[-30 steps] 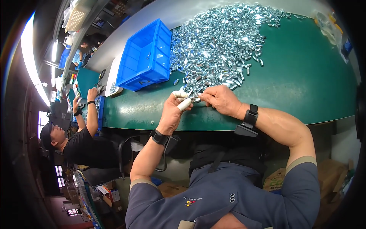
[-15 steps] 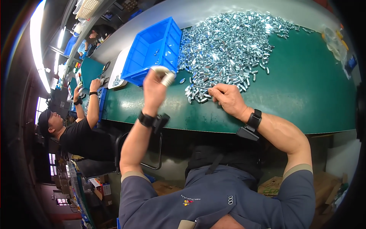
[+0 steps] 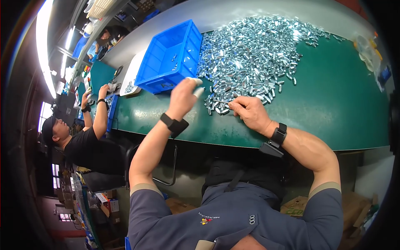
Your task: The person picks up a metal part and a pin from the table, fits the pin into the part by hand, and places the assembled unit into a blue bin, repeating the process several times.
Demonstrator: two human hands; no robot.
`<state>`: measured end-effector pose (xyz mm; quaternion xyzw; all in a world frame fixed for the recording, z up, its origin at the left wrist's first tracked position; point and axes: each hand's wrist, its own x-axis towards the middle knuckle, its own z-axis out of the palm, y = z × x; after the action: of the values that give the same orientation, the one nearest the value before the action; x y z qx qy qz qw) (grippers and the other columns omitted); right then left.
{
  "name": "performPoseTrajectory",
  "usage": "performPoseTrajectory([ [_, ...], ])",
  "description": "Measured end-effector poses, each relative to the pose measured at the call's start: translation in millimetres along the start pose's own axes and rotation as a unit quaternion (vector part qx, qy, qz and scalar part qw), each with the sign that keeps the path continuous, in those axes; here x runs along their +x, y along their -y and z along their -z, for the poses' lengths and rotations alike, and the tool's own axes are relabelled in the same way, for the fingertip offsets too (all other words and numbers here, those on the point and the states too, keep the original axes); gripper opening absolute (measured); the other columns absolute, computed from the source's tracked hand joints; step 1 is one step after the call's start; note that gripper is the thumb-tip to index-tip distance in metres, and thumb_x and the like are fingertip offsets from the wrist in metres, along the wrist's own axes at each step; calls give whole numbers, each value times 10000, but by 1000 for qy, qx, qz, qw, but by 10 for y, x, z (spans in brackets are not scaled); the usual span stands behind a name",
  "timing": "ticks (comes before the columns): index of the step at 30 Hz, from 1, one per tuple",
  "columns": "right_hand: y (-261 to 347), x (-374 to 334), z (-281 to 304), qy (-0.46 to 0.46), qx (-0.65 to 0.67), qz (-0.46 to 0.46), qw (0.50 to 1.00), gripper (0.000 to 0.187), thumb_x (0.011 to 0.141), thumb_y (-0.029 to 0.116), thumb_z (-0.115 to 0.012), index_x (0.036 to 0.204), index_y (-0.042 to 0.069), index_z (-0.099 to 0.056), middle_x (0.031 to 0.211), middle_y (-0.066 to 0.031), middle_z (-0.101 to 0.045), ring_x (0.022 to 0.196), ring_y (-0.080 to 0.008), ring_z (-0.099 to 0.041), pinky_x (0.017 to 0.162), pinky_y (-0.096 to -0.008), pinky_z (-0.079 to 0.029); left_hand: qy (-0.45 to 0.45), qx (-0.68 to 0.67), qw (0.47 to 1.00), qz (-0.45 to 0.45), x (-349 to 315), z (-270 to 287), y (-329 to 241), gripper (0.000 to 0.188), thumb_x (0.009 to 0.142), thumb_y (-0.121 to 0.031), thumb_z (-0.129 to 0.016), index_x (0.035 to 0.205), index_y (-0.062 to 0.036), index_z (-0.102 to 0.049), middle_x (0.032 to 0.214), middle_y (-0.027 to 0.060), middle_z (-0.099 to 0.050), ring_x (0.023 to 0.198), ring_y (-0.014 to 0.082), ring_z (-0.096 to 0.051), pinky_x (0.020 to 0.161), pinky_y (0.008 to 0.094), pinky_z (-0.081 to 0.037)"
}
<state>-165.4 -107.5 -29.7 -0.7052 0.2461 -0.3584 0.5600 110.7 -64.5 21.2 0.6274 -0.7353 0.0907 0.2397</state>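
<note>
A large heap of small shiny metal pieces (image 3: 250, 54) covers the far middle of the green table (image 3: 329, 108). My right hand (image 3: 252, 116) is closed on a thin metal rod (image 3: 221, 101), whose tip points left over loose pieces at the heap's near edge. White covers sit on the thumb and a finger of my left hand (image 3: 183, 96). That hand hovers just left of those pieces, its covered fingertips apart and nothing visible between them. Behind it stands a blue plastic bin (image 3: 156, 85) with a few metal pieces inside.
Left of the bin lies a white tray (image 3: 132, 77) with more small pieces. A co-worker (image 3: 89, 141) sits at the far left, and another person (image 3: 110, 37) is farther back. Clear plastic bags (image 3: 366, 52) rest at the table's right end.
My left hand has moved right from the bin's near corner toward the heap's edge. My right hand stays almost in place with the rod.
</note>
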Motion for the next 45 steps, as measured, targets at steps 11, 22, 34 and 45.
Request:
performPoseTrajectory([
  [11, -56, 12, -45, -11, -5, -11, 1000, 248, 1030, 240, -663, 919, 30, -733, 706, 2, -676, 599, -60, -543, 555, -263, -433, 29, -148, 982, 111, -352, -56, -276, 201, 877, -26, -779, 1066, -37, -712, 991, 102, -701, 857, 228, -700, 738, 340, -550],
  [22, -14, 28, -29, -17, -29, 6, 999, 289, 1013, 252, -663, 865, 9, -716, 685, -70, -683, 594, -160, -607, 578, -337, -472, 37, -199, 979, 37, -339, 114, -576, 213, 855, 7, -785, 1053, -30, -716, 979, 98, -695, 862, 242, -693, 753, 354, -556],
  [34, 36, 4, -29, 74, -18, -37, 996, 413, 1056, 338, -620, 803, 30, -727, 612, -56, -657, 547, -156, -603, 556, -336, -463, 90, -133, 986, -53, -313, 134, -712, 223, 821, -15, -804, 1028, -52, -732, 986, 101, -702, 929, 307, -671, 802, 394, -541],
  [45, -6, 22, -19, 8, -2, 10, 1000, 412, 1069, 321, -608, 820, 14, -725, 626, -33, -656, 560, -99, -577, 532, -294, -449, -94, 38, 995, 21, 456, 798, 307, 203, 865, -71, -788, 1060, -51, -735, 1006, 129, -722, 951, 303, -700, 861, 377, -546],
])
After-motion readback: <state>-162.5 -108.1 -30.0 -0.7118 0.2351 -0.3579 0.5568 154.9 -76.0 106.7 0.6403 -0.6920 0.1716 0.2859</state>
